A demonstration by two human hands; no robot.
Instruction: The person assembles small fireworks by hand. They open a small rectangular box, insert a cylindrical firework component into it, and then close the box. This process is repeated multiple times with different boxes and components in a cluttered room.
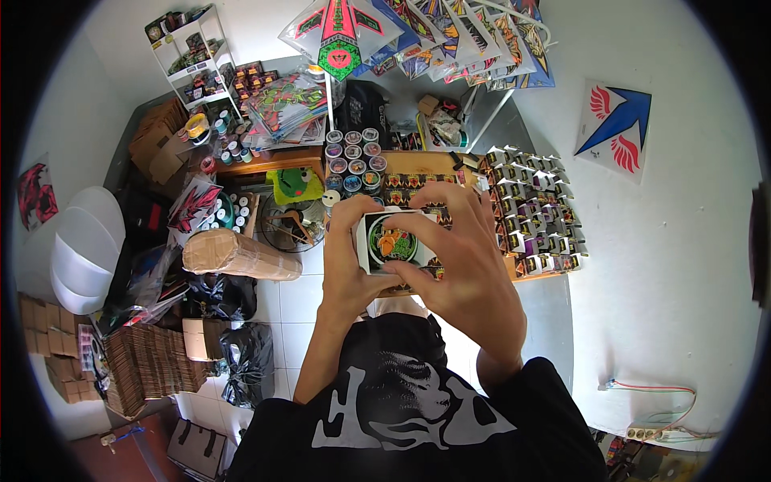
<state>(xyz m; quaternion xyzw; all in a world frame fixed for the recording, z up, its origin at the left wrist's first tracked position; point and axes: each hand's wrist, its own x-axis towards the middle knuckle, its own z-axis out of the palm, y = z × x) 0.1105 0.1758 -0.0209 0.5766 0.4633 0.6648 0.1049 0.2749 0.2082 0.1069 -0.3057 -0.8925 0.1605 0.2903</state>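
Note:
In front of my chest, my left hand (347, 253) is closed around the left side of a small open box (362, 243). A round spool (392, 243) with a green, black and orange label on its face sits in the box's opening. From the right comes my right hand (470, 269), its thumb and index finger pinching the spool at its upper and lower rim. My fingers cover much of the box's top and right side, so how deep the spool sits cannot be seen.
Behind my hands, a wooden table (438, 163) bears flat printed boxes (409, 181), stacked round spools (353, 153), and rows of open small boxes (534, 213) at the right. A wrapped parcel (241, 255) and a fan (291, 225) stand left. Kites (450, 36) hang beyond.

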